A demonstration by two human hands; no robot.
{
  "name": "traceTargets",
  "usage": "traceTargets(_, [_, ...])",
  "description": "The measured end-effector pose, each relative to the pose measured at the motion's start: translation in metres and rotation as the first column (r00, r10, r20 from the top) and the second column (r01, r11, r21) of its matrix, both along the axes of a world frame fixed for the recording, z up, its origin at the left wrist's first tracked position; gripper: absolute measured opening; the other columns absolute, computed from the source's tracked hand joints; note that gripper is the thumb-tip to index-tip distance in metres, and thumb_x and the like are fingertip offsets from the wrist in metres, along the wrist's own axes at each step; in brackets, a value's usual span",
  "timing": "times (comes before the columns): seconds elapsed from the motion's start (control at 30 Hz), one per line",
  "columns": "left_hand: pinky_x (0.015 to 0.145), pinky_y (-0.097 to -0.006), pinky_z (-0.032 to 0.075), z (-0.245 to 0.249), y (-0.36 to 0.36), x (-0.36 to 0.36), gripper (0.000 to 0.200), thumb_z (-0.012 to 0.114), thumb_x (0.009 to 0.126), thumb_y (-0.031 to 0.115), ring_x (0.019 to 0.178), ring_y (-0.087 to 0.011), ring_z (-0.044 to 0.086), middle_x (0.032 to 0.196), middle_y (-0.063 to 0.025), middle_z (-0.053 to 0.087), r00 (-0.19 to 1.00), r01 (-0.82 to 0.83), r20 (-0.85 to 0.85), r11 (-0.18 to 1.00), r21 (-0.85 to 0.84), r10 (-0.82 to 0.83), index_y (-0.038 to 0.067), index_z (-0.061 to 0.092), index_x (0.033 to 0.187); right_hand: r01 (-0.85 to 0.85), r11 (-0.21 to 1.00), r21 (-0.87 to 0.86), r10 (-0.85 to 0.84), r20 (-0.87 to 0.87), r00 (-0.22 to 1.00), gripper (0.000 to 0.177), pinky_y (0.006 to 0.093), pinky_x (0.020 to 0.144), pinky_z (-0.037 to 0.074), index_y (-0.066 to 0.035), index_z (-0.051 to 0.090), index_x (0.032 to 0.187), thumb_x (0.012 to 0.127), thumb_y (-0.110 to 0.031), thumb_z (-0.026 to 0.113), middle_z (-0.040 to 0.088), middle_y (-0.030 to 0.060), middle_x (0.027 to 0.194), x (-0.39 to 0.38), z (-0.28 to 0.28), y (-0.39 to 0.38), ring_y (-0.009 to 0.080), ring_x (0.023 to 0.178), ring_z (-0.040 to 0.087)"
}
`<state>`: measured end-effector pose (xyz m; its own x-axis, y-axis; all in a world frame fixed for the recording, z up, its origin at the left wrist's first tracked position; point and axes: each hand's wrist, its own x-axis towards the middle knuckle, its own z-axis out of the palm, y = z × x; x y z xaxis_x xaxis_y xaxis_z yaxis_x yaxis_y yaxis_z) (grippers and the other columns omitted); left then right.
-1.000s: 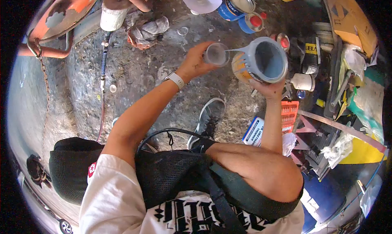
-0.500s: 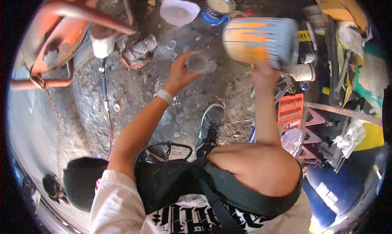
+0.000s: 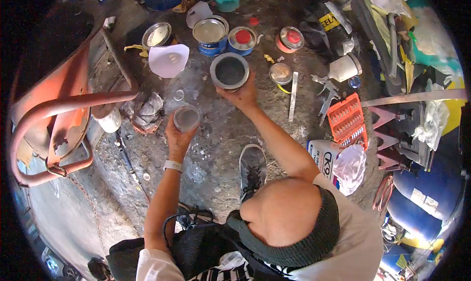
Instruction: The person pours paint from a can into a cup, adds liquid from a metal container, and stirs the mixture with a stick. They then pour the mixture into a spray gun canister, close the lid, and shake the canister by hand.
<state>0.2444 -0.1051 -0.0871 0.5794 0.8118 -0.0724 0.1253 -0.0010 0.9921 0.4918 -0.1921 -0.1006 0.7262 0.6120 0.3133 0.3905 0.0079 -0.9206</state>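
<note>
I see the left hand (image 3: 179,138) curled round a translucent cup (image 3: 187,119), probably light and flexible; the right hand (image 3: 241,96) holds a paint can (image 3: 213,71), nearer the far edge of the floor (image 3: 216,131), likely weighty and slick; I'd grip it low.

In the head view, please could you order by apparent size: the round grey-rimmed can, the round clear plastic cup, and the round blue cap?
1. Round grey-rimmed can, in the right hand
2. Round clear plastic cup, in the left hand
3. Round blue cap, much the smallest
</note>
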Motion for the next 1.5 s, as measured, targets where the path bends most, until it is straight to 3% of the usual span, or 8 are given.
traceTargets(0.07, [0.098,-0.0326,0.05,-0.01,0.002,0.005,0.063,0.086,0.072,0.005,0.111,-0.0175,0.063,0.122,-0.0069,0.067,0.999,-0.007,0.037,0.998,0.055,0.005,0.003,0.058,0.128,-0.057,0.998,-0.004,0.056,-0.122,0.991,0.11,0.0444,0.113,0.037,0.003,0.031,0.144,0.06,-0.031,0.093,0.048,0.0203,0.14,0.003,-0.002,-0.012,0.0321,0.13,0.05])
traceTargets(0.33, [0.101,-0.0348,0.049,-0.009,-0.006,0.019,0.063,0.086,0.074,0.004,0.115,-0.0193,0.062,0.125,-0.0067,0.066,0.999,0.019,-0.051,0.998,0.056,-0.016,0.005,0.057,0.13,0.089,0.988,-0.128,0.008,0.61,0.792,0.057,0.0477,0.102,0.042,-0.004,0.056,0.127,0.075,-0.015,0.079,0.064,0.0168,0.118,0.077,0.083,0.014,0.038,0.115,0.057])
traceTargets(0.6, [0.098,-0.0331,0.05,-0.026,-0.012,0.016,0.062,0.086,0.071,0.003,0.11,-0.018,0.065,0.119,-0.0074,0.069,1.0,0.006,0.016,1.0,-0.009,-0.006,0.003,0.06,0.127,-0.046,0.987,-0.155,0.121,0.52,0.846,0.03,0.0415,0.09,0.049,-0.006,0.065,0.11,0.082,-0.012,0.075,0.065,0.0149,0.11,0.077,0.091,0.063,0.033,0.105,0.062])
traceTargets(0.77, [0.099,-0.0329,0.05,-0.037,-0.015,0.009,0.064,0.086,0.072,0.003,0.11,-0.0163,0.064,0.121,-0.0064,0.068,0.997,-0.007,0.078,0.995,-0.099,0.015,0.003,0.058,0.129,-0.002,0.983,-0.186,0.048,0.245,0.968,0.057,0.0446,0.097,0.047,-0.005,0.056,0.127,0.079,-0.022,0.081,0.063,0.0162,0.117,0.088,0.074,-0.008,0.0345,0.115,0.058])
traceTargets(0.97, [0.1,-0.0324,0.05,-0.063,-0.016,0.007,0.064,0.086,0.073,0.003,0.109,-0.0155,0.064,0.12,-0.0055,0.068,0.995,-0.057,0.069,0.985,-0.16,0.069,0.005,0.058,0.13,-0.087,0.939,-0.332,0.164,0.212,0.963,0.141,0.0452,0.117,0.033,0.005,0.015,0.154,0.051,-0.043,0.099,0.037,0.0276,0.149,0.044,0.039,-0.046,0.0387,0.137,0.042])
traceTargets(1.2, [0.098,-0.0332,0.051,-0.036,-0.016,0.01,0.062,0.086,0.073,0.004,0.11,-0.0167,0.064,0.12,-0.0056,0.067,0.999,-0.001,0.034,1.0,-0.006,0.001,0.004,0.058,0.128,-0.149,0.988,-0.035,0.149,0.001,0.989,0.133,0.046,0.115,0.035,0.006,0.023,0.15,0.051,-0.043,0.097,0.044,0.0257,0.144,0.026,0.036,-0.004,0.0391,0.134,0.046])
traceTargets(1.4, [0.098,-0.0334,0.051,-0.05,-0.013,0.001,0.063,0.086,0.072,0.002,0.11,-0.0177,0.064,0.12,-0.0061,0.066,0.992,0.006,-0.124,0.997,0.074,0.003,0.002,0.058,0.128,0.036,0.992,-0.121,0.001,0.294,0.956,0.122,0.0434,0.109,0.042,0.004,0.029,0.142,0.05,-0.035,0.099,0.05,0.0223,0.134,0.03,0.029,-0.024,0.0347,0.124,0.054])
traceTargets(1.5, [0.099,-0.0338,0.051,-0.054,-0.014,0.004,0.064,0.086,0.071,0.001,0.11,-0.0177,0.063,0.121,-0.0063,0.066,0.99,-0.062,0.1,0.944,-0.325,0.1,0.002,0.058,0.128,0.055,0.998,0.022,-0.057,0.099,0.993,0.117,0.0391,0.105,0.044,0.001,0.028,0.138,0.053,-0.036,0.099,0.051,0.0171,0.129,0.046,0.043,-0.029,0.0277,0.12,0.056])
